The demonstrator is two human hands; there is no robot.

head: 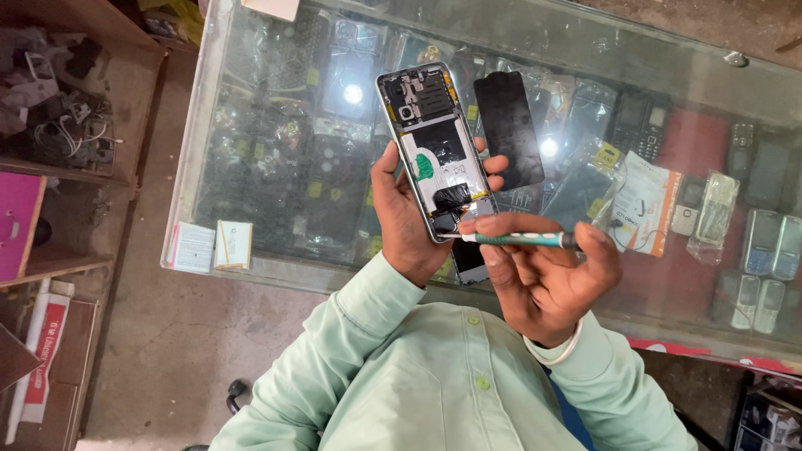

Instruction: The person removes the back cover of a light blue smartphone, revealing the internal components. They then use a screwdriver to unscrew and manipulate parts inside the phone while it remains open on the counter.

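I'm gripping the opened phone point(436, 150) in my left hand point(408, 219), its back cover already off. My right hand point(543, 280) is pinching a teal screwdriver point(522, 240), tip at the phone's lower end; inner parts remain fitted.

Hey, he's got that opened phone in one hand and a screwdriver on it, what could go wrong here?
The screwdriver tip sits at the phone's lower edge; a slip could gouge the exposed board or battery. The left hand holds the phone in the air over the glass counter, so a drop might crack either.
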